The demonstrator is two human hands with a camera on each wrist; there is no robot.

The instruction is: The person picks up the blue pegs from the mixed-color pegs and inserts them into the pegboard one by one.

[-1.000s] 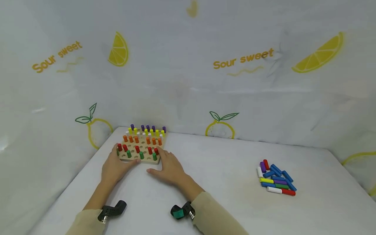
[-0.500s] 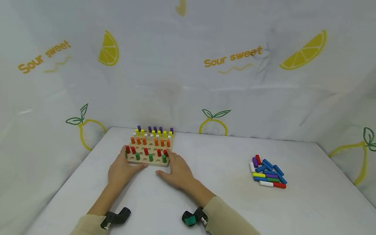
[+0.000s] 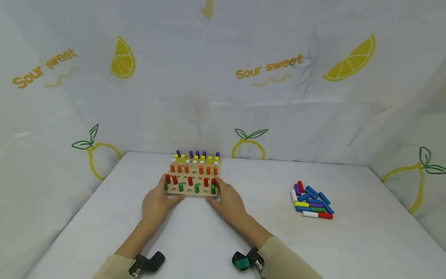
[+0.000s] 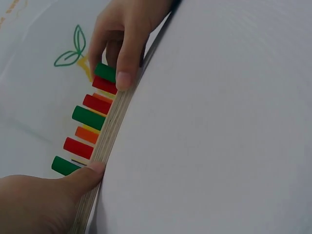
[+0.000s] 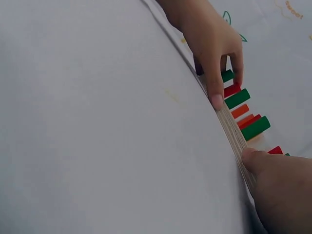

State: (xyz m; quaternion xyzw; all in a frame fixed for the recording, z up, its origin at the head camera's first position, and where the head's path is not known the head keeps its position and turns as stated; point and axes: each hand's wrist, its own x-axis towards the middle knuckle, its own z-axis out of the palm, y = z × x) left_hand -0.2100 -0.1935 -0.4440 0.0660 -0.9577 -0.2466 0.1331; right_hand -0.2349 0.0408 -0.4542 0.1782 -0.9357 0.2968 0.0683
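Note:
A light wooden pegboard [image 3: 195, 195] lies on the table with rows of purple, yellow, white, orange, red and green pegs standing in it; some holes are bare. At its left front corner my left hand [image 3: 156, 203] grips it, fingers along the side and thumb on the front edge. My right hand [image 3: 230, 203] holds the opposite corner the same way. The left wrist view shows my left thumb against the board's layered edge [image 4: 109, 126], near a green peg [image 4: 64, 165]. In the right wrist view, my right thumb [image 5: 252, 158] presses that edge too.
To the right on the white table [image 3: 265, 228], a loose pile of pegs [image 3: 313, 201] in blue, white, red, yellow, purple and green lies flat. Behind the board rises a white curtain [image 3: 198, 116] printed with lemons.
Both hands have moved the pegboard to the right, closer to the loose pegs. My right thumb has come onto the board's front edge. The head view has shifted slightly.

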